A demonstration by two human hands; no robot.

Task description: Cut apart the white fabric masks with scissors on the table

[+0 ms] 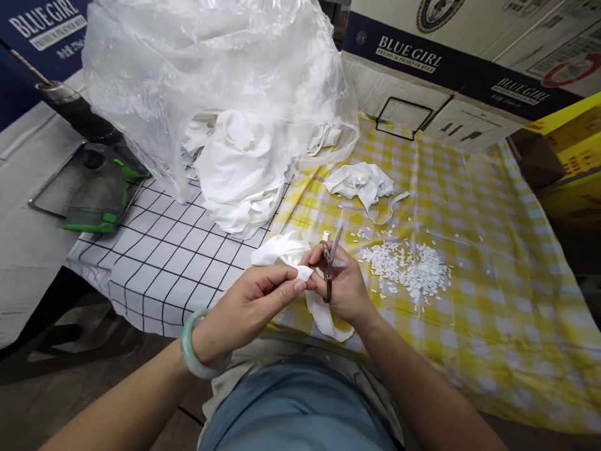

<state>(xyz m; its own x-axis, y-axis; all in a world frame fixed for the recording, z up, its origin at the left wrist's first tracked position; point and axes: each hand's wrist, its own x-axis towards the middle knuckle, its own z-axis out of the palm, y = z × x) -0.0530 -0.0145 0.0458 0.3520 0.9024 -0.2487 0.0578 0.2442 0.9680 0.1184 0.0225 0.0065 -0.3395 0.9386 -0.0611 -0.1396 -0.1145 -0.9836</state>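
Note:
My left hand (256,299), with a pale green bangle (192,347) on its wrist, pinches a small tag on a white cloth piece (286,250) held over the table's near edge. My right hand (342,285) is closed round small scissors (331,257), whose blades point up and away just above the pinched tag. The cloth hangs down between both hands. To the right of my right hand lies a heap of small white cut bits (413,269) on the yellow checked tablecloth (493,250).
A big clear plastic bag (211,81) with white cloth spilling out stands at the back left on a black-and-white grid cloth (164,257). Another white cloth piece (361,181) lies behind the bits. Cardboard boxes (460,69) line the back. A green-and-grey tool (98,194) sits far left.

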